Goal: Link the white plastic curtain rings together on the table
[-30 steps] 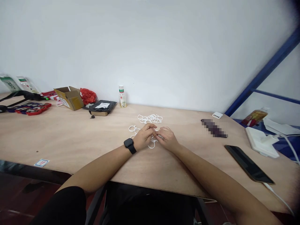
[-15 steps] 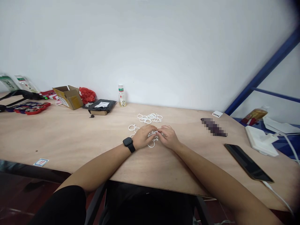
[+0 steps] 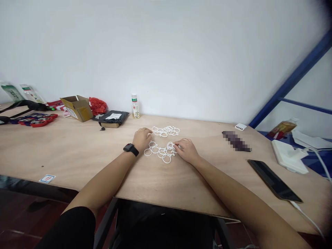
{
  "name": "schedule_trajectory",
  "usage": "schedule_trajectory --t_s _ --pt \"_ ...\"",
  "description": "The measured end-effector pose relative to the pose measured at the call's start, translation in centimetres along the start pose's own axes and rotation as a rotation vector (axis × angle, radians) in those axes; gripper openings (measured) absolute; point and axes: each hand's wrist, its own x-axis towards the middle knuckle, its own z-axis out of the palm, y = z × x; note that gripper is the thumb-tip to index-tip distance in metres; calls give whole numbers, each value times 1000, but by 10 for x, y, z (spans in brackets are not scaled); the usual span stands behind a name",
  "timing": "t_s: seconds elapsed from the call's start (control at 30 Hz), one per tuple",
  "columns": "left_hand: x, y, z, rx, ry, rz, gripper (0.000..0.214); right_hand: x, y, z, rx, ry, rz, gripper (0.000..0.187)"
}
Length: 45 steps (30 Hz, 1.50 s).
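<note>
Several thin white plastic rings with small tabs, like curtain rings (image 3: 166, 159), lie in a loose group between my hands. My right hand (image 3: 187, 150) is closed at its fingertips on the edge of a white ring (image 3: 170, 145) at the right side of this group. To the left, my left hand (image 3: 142, 139) rests with curved fingers and thumb apart, close beside the leftmost rings; nothing shows in it. A second cluster of white rings (image 3: 164, 134) lies just beyond, towards the wall.
A drink bottle (image 3: 135, 107) stands by the wall. At left are a black parcel (image 3: 114, 117), an open cardboard box (image 3: 80, 109) and a red plastic bag (image 3: 97, 105). A phone (image 3: 275, 180) on a cable and a white power strip (image 3: 289, 155) lie at right.
My left hand has drawn away to the left from my right hand, uncovering the near rings. The right hand has hardly moved, and a ring now shows at its fingertips.
</note>
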Motion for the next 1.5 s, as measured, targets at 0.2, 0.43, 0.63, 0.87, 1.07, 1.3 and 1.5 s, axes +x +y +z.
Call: schedule_trajectory --t_s 0.2,0.43,0.63,0.87,1.07,1.3,1.5 --pt "5 -26 3 118 -217 -177 25 1 8 4 -13 18 46 14" --pt "4 -22 3 79 -298 -143 28 1 15 4 6 14 67 19" --pt "4 -21 7 9 -305 -77 25 0 15 5 19 26 46 19" --pt "-1 -6 7 -130 -359 124 27 1 16 3 51 15 56 18" --pt "-5 6 9 -255 -395 243 24 10 43 7 74 43 239 30" --pt "-8 16 12 -260 -379 315 27 28 71 8 -50 -136 406 43" --pt "-10 17 14 -215 -302 340 25 47 66 21 -172 -189 559 33"
